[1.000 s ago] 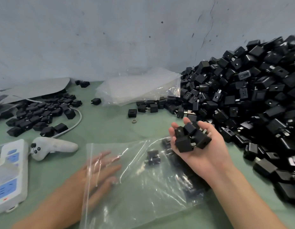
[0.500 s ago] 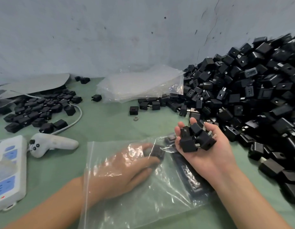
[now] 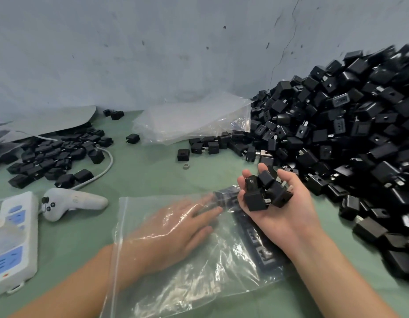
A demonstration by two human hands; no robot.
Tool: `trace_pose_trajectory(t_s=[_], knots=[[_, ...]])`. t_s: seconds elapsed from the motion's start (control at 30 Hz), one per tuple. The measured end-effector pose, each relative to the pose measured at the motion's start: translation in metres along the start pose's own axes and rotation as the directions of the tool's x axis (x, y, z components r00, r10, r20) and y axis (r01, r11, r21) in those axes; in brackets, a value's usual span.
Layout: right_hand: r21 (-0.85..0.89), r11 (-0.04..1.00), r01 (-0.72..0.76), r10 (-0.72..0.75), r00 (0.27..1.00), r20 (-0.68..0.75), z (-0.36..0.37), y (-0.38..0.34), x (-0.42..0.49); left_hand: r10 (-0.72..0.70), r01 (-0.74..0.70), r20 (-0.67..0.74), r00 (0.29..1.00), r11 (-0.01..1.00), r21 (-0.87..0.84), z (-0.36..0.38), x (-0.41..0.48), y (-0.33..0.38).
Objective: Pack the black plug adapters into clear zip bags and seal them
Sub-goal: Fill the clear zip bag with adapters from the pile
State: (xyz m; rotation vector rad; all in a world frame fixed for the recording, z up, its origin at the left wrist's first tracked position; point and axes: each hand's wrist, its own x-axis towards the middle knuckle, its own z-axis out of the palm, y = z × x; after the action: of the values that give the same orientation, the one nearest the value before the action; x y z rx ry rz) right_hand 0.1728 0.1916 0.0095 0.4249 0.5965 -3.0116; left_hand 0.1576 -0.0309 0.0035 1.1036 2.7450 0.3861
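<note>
A clear zip bag (image 3: 199, 283) lies flat on the green table in front of me. My left hand (image 3: 176, 226) is inside it, fingers straight, fingertips touching a black adapter (image 3: 224, 198) at the bag's far end. A row of adapters (image 3: 258, 246) lies along the bag's right side, partly under my right wrist. My right hand (image 3: 284, 219) is palm up over the bag's right corner, its fingers curled around a handful of black plug adapters (image 3: 261, 191).
A big heap of black adapters (image 3: 348, 134) fills the right side against the wall. A stack of empty clear bags (image 3: 189, 120) lies behind. At left are a smaller adapter pile (image 3: 54, 154), a white controller (image 3: 70, 201) and a white power strip (image 3: 13, 239).
My left hand has slid deeper into the bag, to the right, up to the adapters at its far end. My right hand has kept its handful and hardly moved.
</note>
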Motion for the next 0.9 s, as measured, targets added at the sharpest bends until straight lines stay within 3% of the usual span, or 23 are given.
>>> trace_pose_trajectory(t_s=[0.1, 0.2, 0.23, 0.33, 0.37, 0.4, 0.43, 0.5, 0.57, 0.63, 0.7, 0.8, 0.9], knots=[[0.028, 1.0, -0.001, 0.001, 1.0, -0.003, 0.002, -0.001, -0.001, -0.027, 0.024, -0.302, 0.953, 1.0, -0.014, -0.009, -0.033, -0.004], [0.066, 0.998, -0.005, 0.005, 1.0, -0.004, 0.004, -0.001, -0.003, -0.087, -0.037, -0.351, 0.932, 0.942, -0.333, -0.027, -0.069, -0.029], [0.082, 0.997, -0.009, 0.008, 1.0, 0.002, 0.005, 0.0, -0.004, -0.21, 0.035, -0.358, 0.91, 0.898, -0.438, -0.035, -0.079, -0.04], [0.122, 0.992, -0.018, 0.016, 1.0, 0.019, 0.008, 0.002, -0.008, -0.56, 0.166, -0.537, 0.631, 0.774, -0.612, -0.058, -0.1, -0.079], [0.129, 0.991, -0.024, 0.021, 1.0, 0.022, 0.01, 0.003, -0.009, -0.597, 0.163, -0.564, 0.571, 0.756, -0.635, -0.064, -0.098, -0.08], [0.131, 0.991, -0.034, 0.031, 0.999, 0.025, 0.012, 0.006, -0.011, -0.592, 0.133, -0.577, 0.563, 0.753, -0.644, -0.069, -0.093, -0.072], [0.131, 0.99, -0.05, 0.047, 0.998, 0.028, 0.014, 0.01, -0.012, -0.554, 0.083, -0.589, 0.588, 0.766, -0.637, -0.072, -0.085, -0.058], [0.116, 0.989, -0.091, 0.087, 0.996, 0.035, 0.02, 0.02, -0.015, -0.428, -0.006, -0.557, 0.711, 0.789, -0.614, -0.072, -0.063, -0.017], [0.085, 0.988, -0.13, 0.126, 0.991, 0.048, 0.026, 0.03, -0.018, -0.285, -0.014, -0.493, 0.822, 0.855, -0.519, -0.059, -0.04, 0.021], [0.068, 0.983, -0.169, 0.165, 0.985, 0.053, 0.031, 0.039, -0.021, -0.182, 0.013, -0.443, 0.878, 0.934, -0.358, -0.041, -0.022, 0.046], [0.053, 0.978, -0.201, 0.198, 0.978, 0.058, 0.034, 0.046, -0.024, -0.135, 0.048, -0.418, 0.898, 0.976, -0.214, -0.027, -0.017, 0.058], [0.054, 0.973, -0.226, 0.223, 0.973, 0.054, 0.035, 0.05, -0.027, -0.094, 0.025, -0.493, 0.865, 0.989, -0.145, -0.017, -0.022, 0.063], [0.085, 0.973, -0.213, 0.21, 0.976, 0.051, 0.037, 0.048, -0.03, -0.148, -0.055, -0.528, 0.836, 0.935, -0.351, -0.025, -0.034, 0.056]])
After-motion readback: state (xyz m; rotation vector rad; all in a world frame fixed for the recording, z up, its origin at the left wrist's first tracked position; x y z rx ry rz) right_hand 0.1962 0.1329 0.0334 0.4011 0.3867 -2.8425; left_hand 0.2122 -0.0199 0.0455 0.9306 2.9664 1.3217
